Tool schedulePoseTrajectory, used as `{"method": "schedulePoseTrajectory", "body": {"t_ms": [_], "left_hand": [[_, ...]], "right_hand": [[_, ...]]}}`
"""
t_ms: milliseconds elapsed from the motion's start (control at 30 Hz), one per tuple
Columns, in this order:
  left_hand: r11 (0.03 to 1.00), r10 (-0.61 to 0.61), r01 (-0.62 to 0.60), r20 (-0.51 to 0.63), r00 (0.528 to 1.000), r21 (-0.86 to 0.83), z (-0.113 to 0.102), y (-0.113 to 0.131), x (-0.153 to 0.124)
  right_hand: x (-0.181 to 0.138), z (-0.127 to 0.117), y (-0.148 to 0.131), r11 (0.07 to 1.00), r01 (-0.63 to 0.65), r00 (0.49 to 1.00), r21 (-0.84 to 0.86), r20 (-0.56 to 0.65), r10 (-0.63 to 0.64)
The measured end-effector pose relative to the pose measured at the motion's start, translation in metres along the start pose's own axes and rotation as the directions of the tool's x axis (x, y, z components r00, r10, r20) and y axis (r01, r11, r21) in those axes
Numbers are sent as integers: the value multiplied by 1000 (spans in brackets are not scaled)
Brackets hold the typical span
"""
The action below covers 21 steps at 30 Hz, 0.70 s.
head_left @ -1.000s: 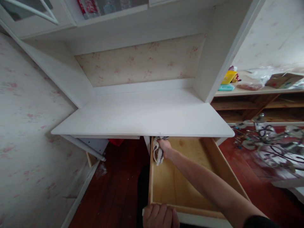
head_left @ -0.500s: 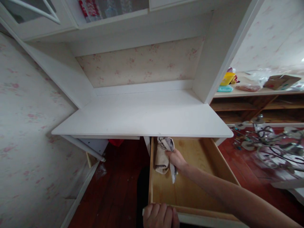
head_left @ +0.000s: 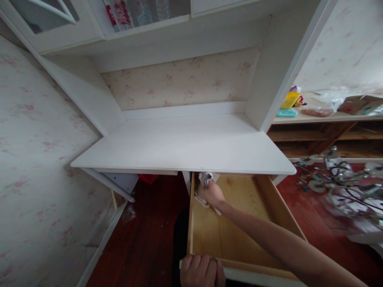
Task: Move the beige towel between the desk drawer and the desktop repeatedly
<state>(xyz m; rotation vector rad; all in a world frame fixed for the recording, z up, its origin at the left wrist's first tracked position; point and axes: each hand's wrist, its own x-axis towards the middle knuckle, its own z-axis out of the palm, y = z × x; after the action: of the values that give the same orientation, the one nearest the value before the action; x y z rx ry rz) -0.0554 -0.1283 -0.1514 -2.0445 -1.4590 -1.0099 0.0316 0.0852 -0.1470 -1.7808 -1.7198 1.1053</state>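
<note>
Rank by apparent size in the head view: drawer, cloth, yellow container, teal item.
Largest to smallest:
1. Drawer
2. Cloth, partly hidden by the right hand
3. Yellow container
4. Teal item

Soft, rather dim light leaves a faint pale sheen on the table (head_left: 185, 143). Beneath it, the floor (head_left: 146, 235) sinks into deep shadow. Below its front edge, the drawer (head_left: 239, 227) is shaded and the cloth (head_left: 206, 178) slightly blurred. Right of the table, the chandelier (head_left: 341, 172) looks smeared; farthest from the table, shapes lean and stretch.
</note>
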Motion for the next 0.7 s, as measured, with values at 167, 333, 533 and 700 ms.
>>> {"method": "schedulePoseTrajectory", "body": {"t_ms": [167, 333, 533, 700], "left_hand": [[1000, -7, 7, 45, 999, 8, -4, 0, -1], [1000, -21, 21, 5, 1000, -13, 0, 2, -1], [997, -44, 39, -84, 995, -64, 7, 3, -3], [995, -82, 79, -47, 995, -62, 3, 4, -9]], "right_hand": [[10, 23, -17, 885, 340, 937, -318, 35, -347], [14, 6, -22, 794, 398, 916, -460, 157, -368], [-17, -18, -19, 647, 635, 771, -423, 391, -502], [-57, -17, -18, 545, 777, 621, -314, 524, -583]]}}
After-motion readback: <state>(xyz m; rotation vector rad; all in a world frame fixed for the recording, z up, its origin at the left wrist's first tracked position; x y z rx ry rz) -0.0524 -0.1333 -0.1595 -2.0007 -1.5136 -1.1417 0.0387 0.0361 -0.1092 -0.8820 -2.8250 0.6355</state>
